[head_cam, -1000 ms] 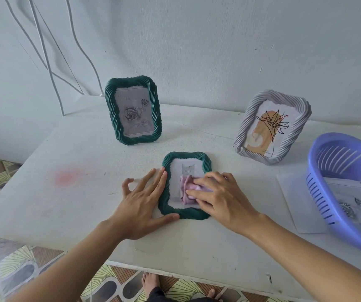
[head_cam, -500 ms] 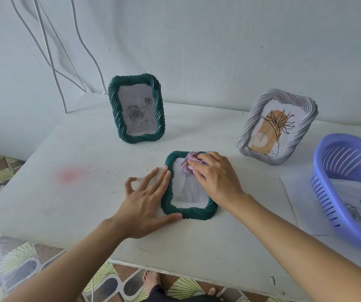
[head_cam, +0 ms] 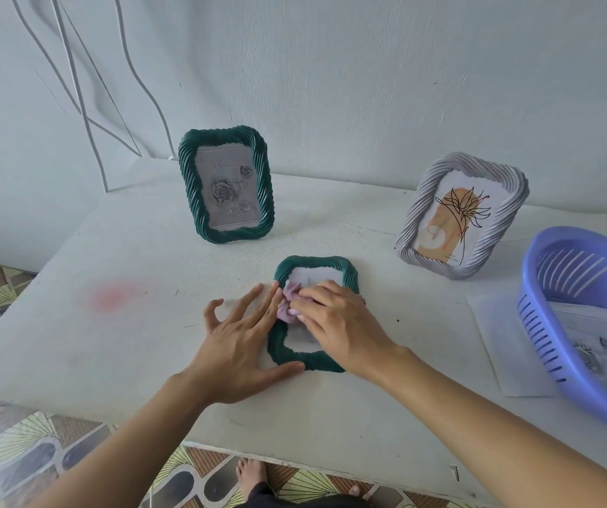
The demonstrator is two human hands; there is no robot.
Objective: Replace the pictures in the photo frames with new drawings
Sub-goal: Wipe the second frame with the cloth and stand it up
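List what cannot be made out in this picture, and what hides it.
Head view: the picture in the flat green frame, covered by the right hand and lilac cloth.
Head view: purple basket, cut off by the right edge.
Head view: drawings in the basket, blurred.

The white counter (head_cam: pixel 111 361) is bearing a flat green frame (head_cam: pixel 287 355) under the right grip (head_cam: pixel 338 324), with the left grip (head_cam: pixel 237 346) lying flat just beside it. Beyond the left grip a standing green frame (head_cam: pixel 226 185) is facing us; beyond the right grip, a grey frame (head_cam: pixel 463 214). Well to its right a purple basket (head_cam: pixel 551 324) is sitting on a paper sheet (head_cam: pixel 492 324).
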